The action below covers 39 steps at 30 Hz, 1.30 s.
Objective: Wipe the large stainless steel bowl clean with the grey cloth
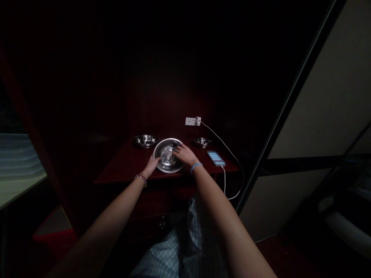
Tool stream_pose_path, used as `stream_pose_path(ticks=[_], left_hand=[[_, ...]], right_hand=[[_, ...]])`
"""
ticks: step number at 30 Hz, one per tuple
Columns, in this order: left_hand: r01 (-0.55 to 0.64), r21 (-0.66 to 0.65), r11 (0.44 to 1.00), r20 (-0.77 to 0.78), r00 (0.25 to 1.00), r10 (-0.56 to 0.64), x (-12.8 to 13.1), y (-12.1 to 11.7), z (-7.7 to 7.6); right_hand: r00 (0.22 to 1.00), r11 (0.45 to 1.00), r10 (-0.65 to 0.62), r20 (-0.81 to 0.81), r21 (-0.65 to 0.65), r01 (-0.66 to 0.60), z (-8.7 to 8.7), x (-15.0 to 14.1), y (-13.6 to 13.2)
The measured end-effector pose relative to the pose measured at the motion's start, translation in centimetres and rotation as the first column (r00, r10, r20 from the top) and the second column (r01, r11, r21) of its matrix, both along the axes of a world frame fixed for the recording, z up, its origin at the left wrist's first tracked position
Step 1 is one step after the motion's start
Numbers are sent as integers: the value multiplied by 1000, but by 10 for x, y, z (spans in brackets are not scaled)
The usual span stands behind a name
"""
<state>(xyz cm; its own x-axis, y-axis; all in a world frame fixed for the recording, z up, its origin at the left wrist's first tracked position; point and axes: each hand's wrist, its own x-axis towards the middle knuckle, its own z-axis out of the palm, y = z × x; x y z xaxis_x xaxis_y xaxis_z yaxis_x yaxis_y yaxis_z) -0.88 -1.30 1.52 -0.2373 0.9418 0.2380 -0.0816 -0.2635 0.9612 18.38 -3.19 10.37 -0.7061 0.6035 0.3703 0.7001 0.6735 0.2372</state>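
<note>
Left hand (151,166) grasped the left rim of a tilted large bowl (164,154), thumb inside; the right hand (185,154) lay over the right rim, its grip not determinable. Relative to the wall socket (190,121), the large bowl stood below left, a second bowl (145,141) farther left, a small bowl (202,143) below right, and a pixelated device (216,158) lower right.

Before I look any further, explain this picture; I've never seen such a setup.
No machine here: just a person's two bare hands, seen by a camera worn on their head, looking forward and down. The left hand grips a tilted metal bowl by its rim; the right hand is at the bowl's right side. On the dark red surface stand a second bowl and a third bowl. A phone lies nearby, its white cable running to a wall charger.
</note>
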Motion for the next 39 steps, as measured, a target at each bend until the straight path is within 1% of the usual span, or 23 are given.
stream_pose_path(ticks=[1, 4, 7, 10, 13, 16, 17, 21, 26, 31, 35, 37, 38, 39], left_hand=[[2, -3, 1000, -2, 1000, -2, 0, 1, 0], [5, 15, 1000, -13, 1000, -5, 0, 1, -1], [20, 43, 999, -25, 1000, -18, 0, 1, -2], [10, 55, 998, -45, 999, -8, -2, 2, -2], [10, 65, 998, -45, 999, -7, -3, 5, -4], [3, 69, 998, -31, 1000, -1, -4, 7, -6], [-3, 69, 998, -24, 1000, 5, -4, 8, -7], [-16, 58, 998, -19, 1000, 17, -4, 12, -10], [-32, 49, 998, -37, 999, 34, -3, 14, -11], [-18, 41, 999, -44, 999, 20, -2, 13, -10], [-11, 32, 999, -37, 999, 12, -3, 12, -11], [-2, 26, 1000, -37, 999, 3, -4, 13, -12], [2, 23, 1000, -33, 999, -2, -4, 13, -13], [7, 23, 1000, -27, 1000, -7, -4, 14, -13]], right_hand=[[999, 999, -35, 31, 28, 34, -3, 4, -1], [987, 993, -88, 132, 87, 77, -6, 13, -8], [976, 987, -152, 154, 80, 142, -6, 13, -15], [968, 977, -215, 128, 15, 215, -8, 9, -18], [954, 954, -278, 111, -81, 287, -14, 1, -18], [923, 895, -379, 57, -229, 382, -21, -9, -16], [917, 878, -397, 40, -277, 392, -24, -12, -16], [909, 847, -412, -71, -399, 353, -32, -22, -14], [904, 823, -372, -212, -526, 215, -39, -18, -9], [906, 818, -323, -275, -563, 120, -40, -13, -7], [899, 816, -305, -315, -574, 76, -38, -13, -9], [868, 799, -300, -395, -601, 3, -38, -12, -8], [833, 793, -303, -462, -608, -49, -38, -12, -7], [780, 792, -311, -543, -602, -103, -38, -12, -6]])
